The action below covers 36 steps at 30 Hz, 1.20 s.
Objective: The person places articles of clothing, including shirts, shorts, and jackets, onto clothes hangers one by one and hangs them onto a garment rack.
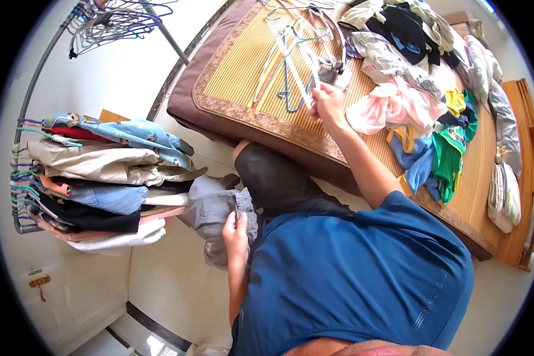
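Gathered grey cloth [216, 204], perhaps a pair of trousers, hangs from my left hand [237, 231], which is closed on its elastic-looking edge. Over the near edge of the bed, my right hand [327, 102] is closed on a white hanger [299, 68]. Around that hanger, several loose hangers lie on the bamboo mat, among them a blue one [288, 89]. Just right of my right hand is a pale pink cloth [391, 107].
The bed [219, 95] carries heaped clothes, with a green garment [450, 157] near its right side. At left, a rack [26, 101] holds hung clothes [107, 160] and bunched empty hangers [115, 26]. A door handle [40, 282] shows lower left.
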Available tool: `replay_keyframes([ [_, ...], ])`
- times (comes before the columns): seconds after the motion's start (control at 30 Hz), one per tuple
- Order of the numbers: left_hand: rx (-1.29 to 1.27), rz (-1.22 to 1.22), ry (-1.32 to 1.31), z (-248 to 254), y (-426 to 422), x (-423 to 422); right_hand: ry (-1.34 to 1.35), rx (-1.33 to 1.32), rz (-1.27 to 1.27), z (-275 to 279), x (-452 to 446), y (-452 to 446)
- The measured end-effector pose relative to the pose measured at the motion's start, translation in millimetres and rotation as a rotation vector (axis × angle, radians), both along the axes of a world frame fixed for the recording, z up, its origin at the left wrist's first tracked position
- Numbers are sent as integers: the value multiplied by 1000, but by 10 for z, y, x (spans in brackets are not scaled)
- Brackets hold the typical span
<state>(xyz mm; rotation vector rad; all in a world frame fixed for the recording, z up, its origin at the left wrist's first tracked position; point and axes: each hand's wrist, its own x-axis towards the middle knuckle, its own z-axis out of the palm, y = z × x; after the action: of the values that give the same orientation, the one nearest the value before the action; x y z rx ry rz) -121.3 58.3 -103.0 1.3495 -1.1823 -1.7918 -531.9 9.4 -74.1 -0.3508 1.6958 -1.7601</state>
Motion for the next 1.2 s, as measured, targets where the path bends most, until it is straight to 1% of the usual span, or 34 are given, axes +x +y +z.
replay_keyframes([
  [0.07,2,-14,5,-19,-32,-38,-52,-50,34,70,160,59],
  [0.1,9,-6,-4,-5,-30,-62,-50,-109,-8,63,235,61],
  [0.27,5,-27,-44,-17,-28,-74,38,-104,11,-13,381,103],
  [0.33,-24,-34,-50,-105,-13,-35,359,57,-18,-17,323,144],
  [0.37,-24,-29,-49,-106,-5,-35,245,51,-13,116,272,177],
  [0.4,-16,-21,-61,-100,0,-35,254,49,-19,159,148,170],
  [0.47,-8,-8,-75,-67,12,-33,493,6,-57,333,-131,165],
  [0.53,-7,-1,-111,-20,4,-61,609,102,-49,700,-351,193],
  [0.57,-9,4,-108,-27,-4,-61,644,190,0,867,-516,224],
  [0.6,-17,5,-74,-45,-12,-65,680,278,51,1025,-678,265],
  [0.63,-25,8,-39,-68,-16,-73,731,296,43,1160,-809,310],
  [0.67,-24,18,-31,-98,-18,-82,783,316,38,1308,-897,336],
  [0.73,-25,-2,-42,-145,-12,-81,928,455,86,1747,-892,430],
  [0.77,-21,0,-36,-152,-14,-85,1039,466,87,1794,-943,451],
  [0.8,-18,-25,-29,-154,-18,-90,1044,469,89,1809,-945,463],
  [0.83,-15,-50,-22,-155,-29,-94,1100,485,30,1821,-940,478],
  [0.9,-11,-37,-15,-155,-59,-80,1190,475,-52,1818,-882,498],
  [0.93,-6,-20,-17,-157,-63,-57,1198,467,-38,1796,-804,529],
  [0.97,20,47,39,-164,-74,-28,1013,298,-23,1749,-695,553],
  [1.0,37,67,57,20,-115,-39,813,136,10,1650,-584,527],
  [1.03,9,117,77,-5,-170,16,706,14,108,1444,-624,545],
  [1.07,10,173,18,117,-215,28,517,-56,160,1452,-418,567],
  [1.1,-20,239,-45,198,-253,43,376,-61,245,1498,-190,553],
  [1.13,-11,260,3,326,-283,65,226,-49,325,1467,33,564],
  [1.17,-38,307,62,300,-302,114,112,-69,471,1324,145,601],
  [1.2,19,344,185,225,-340,173,4,-101,604,1209,223,612],
])
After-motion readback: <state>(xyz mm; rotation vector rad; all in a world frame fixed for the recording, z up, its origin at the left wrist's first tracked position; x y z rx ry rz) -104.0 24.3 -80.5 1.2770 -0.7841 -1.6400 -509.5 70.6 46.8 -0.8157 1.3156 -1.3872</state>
